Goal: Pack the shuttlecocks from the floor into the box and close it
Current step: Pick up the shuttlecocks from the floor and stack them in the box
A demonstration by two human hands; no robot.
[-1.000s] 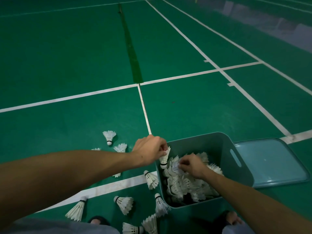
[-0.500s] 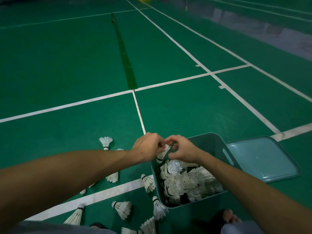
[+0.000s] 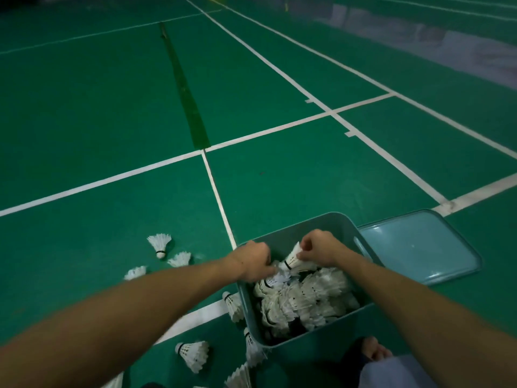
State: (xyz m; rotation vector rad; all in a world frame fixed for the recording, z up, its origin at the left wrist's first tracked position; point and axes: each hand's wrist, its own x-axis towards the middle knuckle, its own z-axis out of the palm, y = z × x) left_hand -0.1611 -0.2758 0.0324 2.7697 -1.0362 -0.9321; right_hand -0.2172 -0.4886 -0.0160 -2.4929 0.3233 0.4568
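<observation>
Over the grey-green plastic box (image 3: 330,224), the right hand (image 3: 320,249) pinches a white feathered shuttlecock (image 3: 296,259) by its skirt for packing; the left hand (image 3: 253,264) is curled among the pile, its grip unclear. Others lie on the green court floor (image 3: 279,177); the pale-blue lid (image 3: 416,245) lies beside.

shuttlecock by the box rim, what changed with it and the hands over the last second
The shuttlecock passed from the left hand to the right hand, which now pinches it over the box. The left hand dropped into the pile. The lid and loose floor shuttlecocks stayed put.
</observation>
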